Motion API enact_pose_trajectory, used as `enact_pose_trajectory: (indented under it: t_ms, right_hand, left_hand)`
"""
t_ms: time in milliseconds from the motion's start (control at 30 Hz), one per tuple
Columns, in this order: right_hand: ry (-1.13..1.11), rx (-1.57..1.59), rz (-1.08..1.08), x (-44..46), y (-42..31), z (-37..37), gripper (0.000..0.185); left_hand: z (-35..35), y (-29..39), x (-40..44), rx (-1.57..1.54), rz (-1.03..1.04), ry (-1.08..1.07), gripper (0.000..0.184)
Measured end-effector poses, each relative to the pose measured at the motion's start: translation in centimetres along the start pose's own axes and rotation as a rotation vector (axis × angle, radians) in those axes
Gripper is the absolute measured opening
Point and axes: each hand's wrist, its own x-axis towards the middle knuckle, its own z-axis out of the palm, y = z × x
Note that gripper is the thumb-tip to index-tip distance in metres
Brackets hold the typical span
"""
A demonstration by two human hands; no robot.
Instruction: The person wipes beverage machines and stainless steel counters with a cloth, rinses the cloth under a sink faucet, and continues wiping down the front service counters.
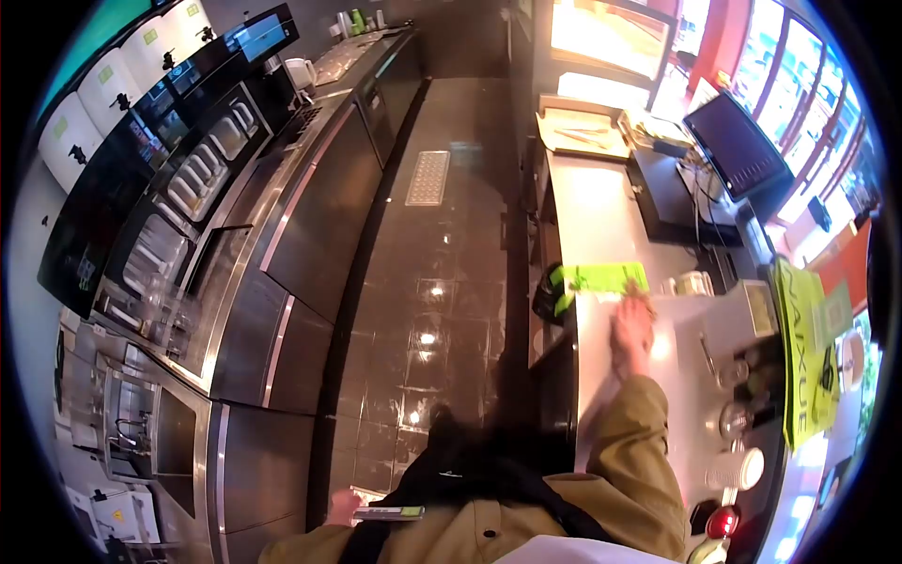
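My right hand point(634, 329) reaches forward over the white counter point(601, 221), its fingertips at the near edge of a bright green flat item point(606, 278) with darker green marks. Blur hides how the fingers are set and whether a brownish thing lies under them. Low at my left side, my left hand point(342, 509) is partly in view, closed against a pale, red-marked thing point(366, 495) whose kind I cannot make out. Close by, in front of my body, is a thin flat item point(388, 513) with a green end.
On the right counter stand a wooden tray point(583, 132), a monitor point(738, 146), a black till-like box point(681, 202), glass jars point(735, 418) and a yellow-green bag point(806, 348). Steel cabinets point(319, 216), clear pitchers point(193, 183) and a sink point(176, 432) line the left. Tiled floor point(423, 310) runs between.
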Motion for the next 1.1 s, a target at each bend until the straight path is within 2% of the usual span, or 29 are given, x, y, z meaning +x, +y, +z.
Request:
enact_pose_trajectory:
  t_ms: [33,67,100,133,167,233,267,367,400,433,467,500,533,567,600,633,667,700,733,767,800,833,867,900,933,967,1000,1067,1100]
  right_hand:
    - [-0.042,-0.042,0.008,1.0,2.3,1.0,0.037]
    - [0.081,0.065,0.115,0.5,2.8,-0.7,0.034]
    - [-0.098,-0.006,0.228,0.5,3.4,-3.0,0.036]
    - [0.145,-0.061,0.198,-0.2,6.6,-0.4,0.038]
    - [0.008,-0.046,0.326,0.0,7.5,-1.7,0.041]
    - [0.100,-0.095,0.281,0.2,12.6,1.0,0.044]
    - [0.033,-0.093,0.374,0.1,13.1,0.0,0.043]
    - [-0.131,-0.050,0.747,3.4,11.9,-7.2,0.040]
    - [-0.132,-0.025,0.796,5.8,10.3,-10.5,0.040]
    - [-0.108,-0.007,0.747,8.9,7.8,-14.1,0.039]
    - [-0.054,0.043,0.618,12.0,4.6,-17.8,0.040]
    - [0.030,-0.045,0.282,15.5,0.3,-21.9,0.033]
    - [0.248,0.327,0.034,18.5,-3.0,-24.2,0.032]
    - [0.287,0.481,-0.063,20.6,-9.8,-28.3,0.035]
    - [0.333,0.924,-0.123,21.9,-17.4,-31.0,0.039]
    - [0.322,1.012,-0.299,22.8,-23.6,-33.6,0.054]
    - [0.401,1.088,-0.326,22.9,-30.4,-35.2,0.075]
    - [0.385,1.128,-0.384,23.7,-33.5,-35.4,0.089]
    - [0.367,1.199,-0.571,25.2,-35.8,-35.5,0.089]
    - [0.293,1.343,-0.917,27.3,-38.0,-35.1,0.089]
    - [0.142,1.494,-1.224,29.5,-39.7,-34.5,0.090]
    - [-0.055,1.608,-1.407,31.4,-40.6,-34.3,0.091]
    - [-0.265,1.673,-1.411,33.3,-41.0,-34.6,0.092]
    - [-0.525,1.656,-0.952,34.1,-41.1,-36.9,0.071]
    - [-0.752,1.666,-0.450,34.9,-41.3,-39.1,0.052]
    - [-0.808,1.501,-0.063,35.9,-41.1,-41.0,0.038]
    - [-0.771,1.497,-0.103,38.2,-41.4,-40.7,0.038]
    - [-0.711,1.486,-0.217,42.9,-42.2,-40.2,0.029]
    - [-0.699,1.496,-0.266,45.3,-42.7,-39.8,0.025]
  left_hand:
    - [-0.3,1.0,-0.5,-0.112,-0.087,-0.107,0.012]
    - [-0.6,2.0,-0.5,-0.221,-0.188,-0.188,0.014]
    - [-1.1,2.5,0.3,-0.256,-0.228,-0.228,0.015]
    - [-1.6,3.0,2.0,-0.257,-0.246,-0.258,0.016]
    - [-2.3,3.0,3.6,-0.235,-0.242,-0.270,0.017]
    - [-4.0,2.3,8.4,-0.103,-0.172,-0.266,0.019]
    - [-4.4,1.3,10.9,-0.010,-0.109,-0.256,0.021]
    - [-9.2,0.3,22.4,0.410,0.139,-0.172,0.024]
    - [-11.3,0.5,27.7,0.511,0.151,-0.160,0.026]
    - [-13.1,1.6,34.2,0.451,0.070,-0.162,0.020]
    - [-15.8,3.4,40.5,0.391,-0.010,-0.159,0.019]
    - [-17.4,5.6,46.9,0.198,-0.116,-0.001,0.021]
    - [-20.4,9.9,51.6,-0.115,-0.307,0.182,0.024]
    - [-28.7,18.0,51.6,-0.834,-0.430,0.112,0.027]
    - [-27.1,19.3,58.2,-0.912,-0.237,0.186,0.026]
    - [-28.9,23.3,61.5,-1.035,-0.141,0.137,0.028]
    - [-32.5,28.8,61.8,-1.074,-0.009,0.135,0.018]
    - [-35.2,33.3,61.6,-1.307,0.099,0.004,0.021]
    - [-36.7,36.6,62.1,-1.291,0.195,-0.023,0.023]
    - [-37.8,39.2,62.6,-1.300,0.321,-0.090,0.035]
    - [-38.4,40.8,62.1,-1.173,0.410,-0.070,0.036]
    - [-38.6,41.6,62.5,-1.048,0.498,-0.049,0.037]
    - [-38.0,41.0,62.8,-0.904,0.531,0.005,0.036]
    - [-37.4,39.6,63.3,-0.901,0.495,-0.046,0.036]
    - [-35.2,36.7,64.4,-0.781,0.452,0.021,0.038]
    - [-33.2,32.9,64.9,-0.820,0.263,-0.096,0.039]
    - [-29.6,28.0,66.1,-0.843,0.183,-0.045,0.039]
    - [-27.0,18.9,63.3,-0.657,-0.174,0.088,0.033]
    - [-26.8,15.2,61.2,-0.619,-0.550,0.013,0.028]
